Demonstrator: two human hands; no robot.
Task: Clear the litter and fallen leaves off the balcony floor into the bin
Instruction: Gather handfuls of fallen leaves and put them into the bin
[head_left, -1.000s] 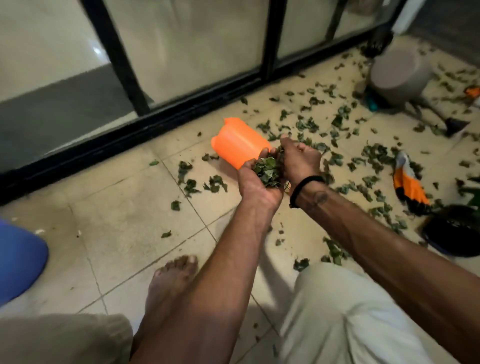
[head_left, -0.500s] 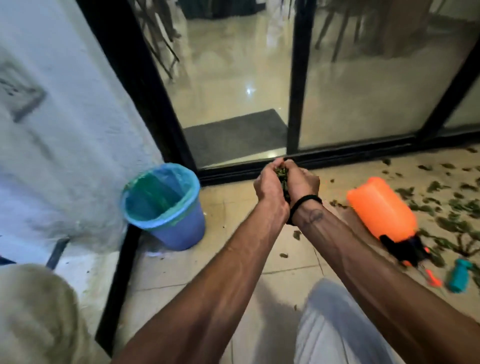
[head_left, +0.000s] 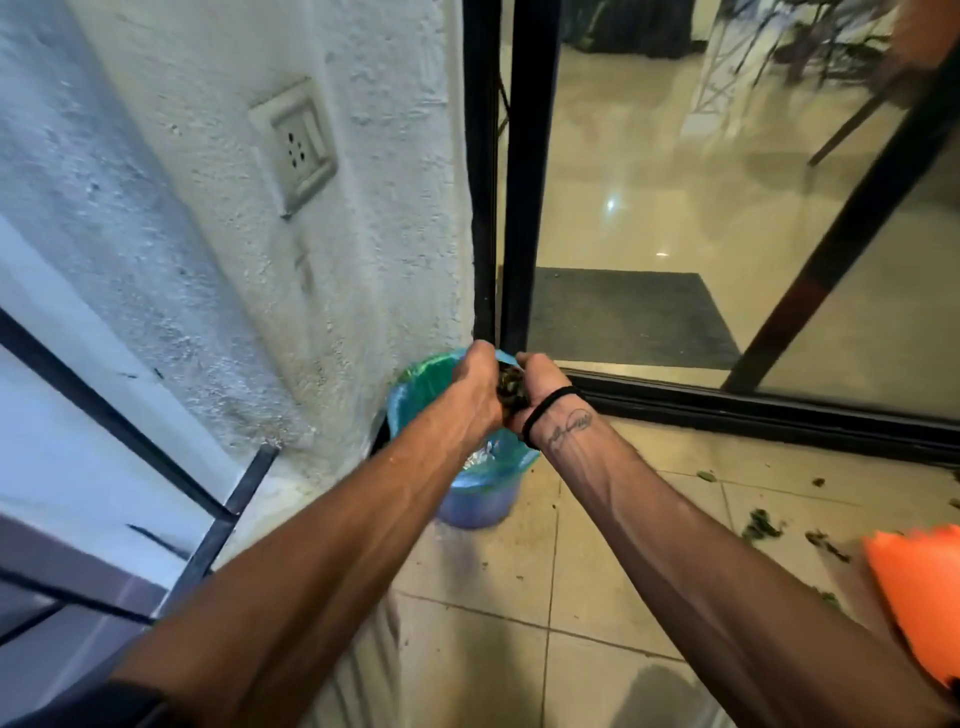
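Note:
A small blue bin (head_left: 475, 501) with a blue-green liner stands on the tiled floor in the corner where the white wall meets the black door frame. My left hand (head_left: 475, 392) and my right hand (head_left: 540, 389) are cupped together directly above its mouth, pressing a clump of dark green leaves (head_left: 511, 385) between them. Most of the clump is hidden inside my palms. My forearms cover the bin's front rim. A few loose leaves (head_left: 761, 529) lie on the tiles at the right.
An orange plastic container (head_left: 919, 597) lies on the floor at the right edge. The black sliding-door track (head_left: 779, 410) runs behind the bin. A rough white wall with a socket (head_left: 296, 145) is at the left, with a black railing (head_left: 208, 551) below it.
My cupped hands carried the leaves from the littered tiles leftwards to above the bin. The view swung left, so the orange container slid to the right edge.

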